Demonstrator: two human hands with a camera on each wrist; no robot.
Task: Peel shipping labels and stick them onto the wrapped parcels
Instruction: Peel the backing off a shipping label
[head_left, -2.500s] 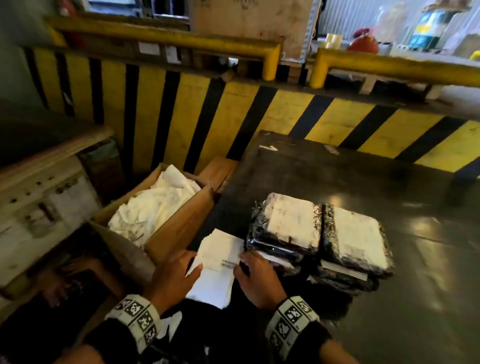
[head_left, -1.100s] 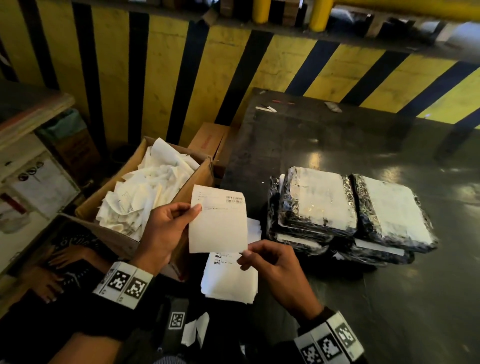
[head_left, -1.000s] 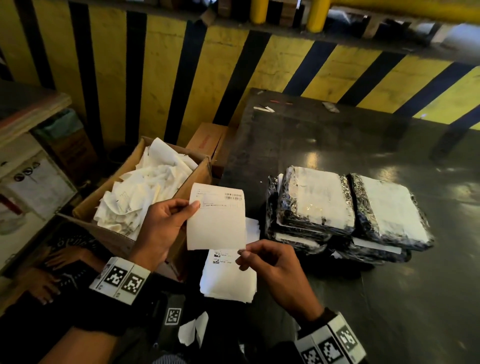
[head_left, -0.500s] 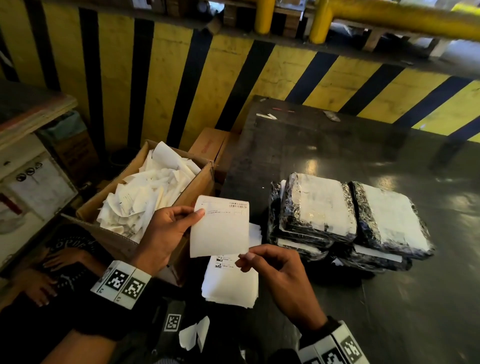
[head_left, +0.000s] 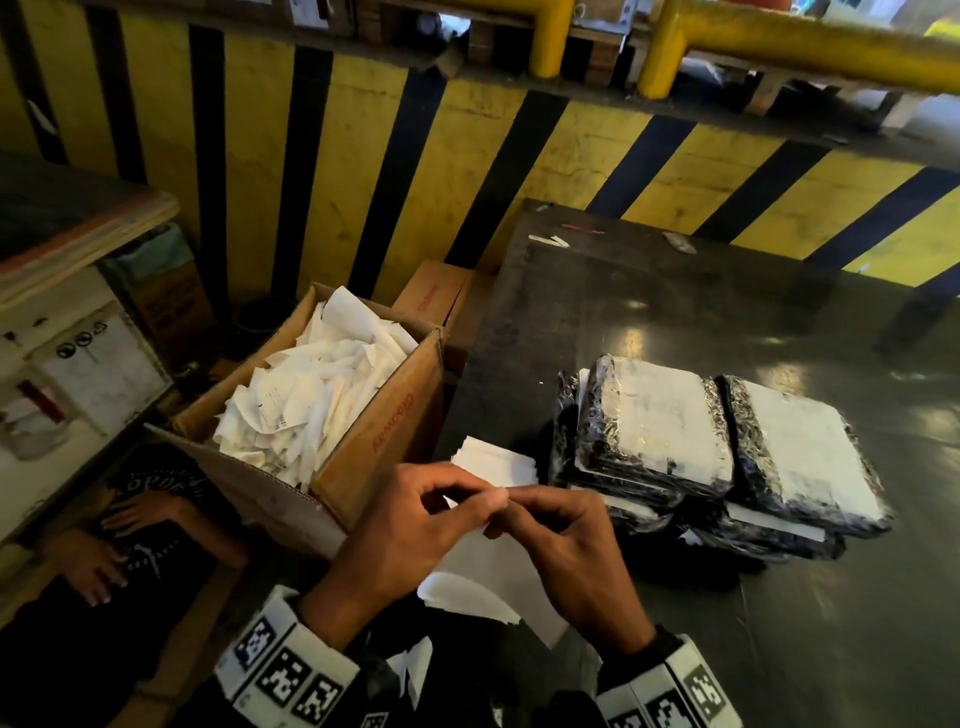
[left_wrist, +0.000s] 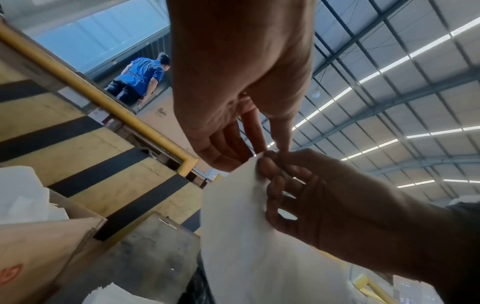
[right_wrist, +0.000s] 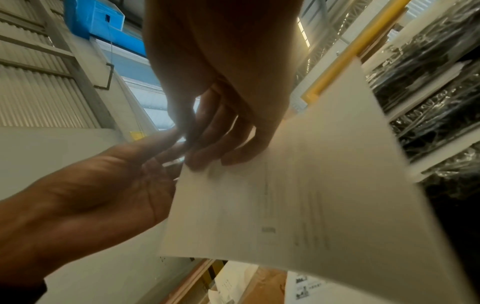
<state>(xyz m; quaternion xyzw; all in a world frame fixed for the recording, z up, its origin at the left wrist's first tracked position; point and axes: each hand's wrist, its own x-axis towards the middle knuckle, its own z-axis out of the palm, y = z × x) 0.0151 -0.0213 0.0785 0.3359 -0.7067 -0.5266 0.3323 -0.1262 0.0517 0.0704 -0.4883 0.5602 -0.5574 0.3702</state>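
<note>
Both hands meet over the table's near edge and pinch one corner of a white shipping label sheet (head_left: 480, 587). My left hand (head_left: 485, 499) holds the corner between thumb and forefinger. My right hand (head_left: 514, 514) pinches the same corner from the right. The sheet (left_wrist: 259, 236) hangs down below the hands, and its faint print shows in the right wrist view (right_wrist: 298, 195). More white labels (head_left: 493, 460) lie stacked on the table behind the hands. Wrapped parcels with white tops (head_left: 660, 421) (head_left: 800, 447) are piled in two stacks to the right.
An open cardboard box (head_left: 384, 436) full of crumpled white backing paper stands left of the dark table (head_left: 675, 322). A yellow-and-black striped barrier (head_left: 363, 171) runs behind. Another person's hands (head_left: 114, 540) rest at the lower left. A person in blue (left_wrist: 140, 80) stands far off.
The sheet was held up flat, left hand on its left edge and right hand at its lower right corner. Now both hands have closed together on one corner and it hangs down.
</note>
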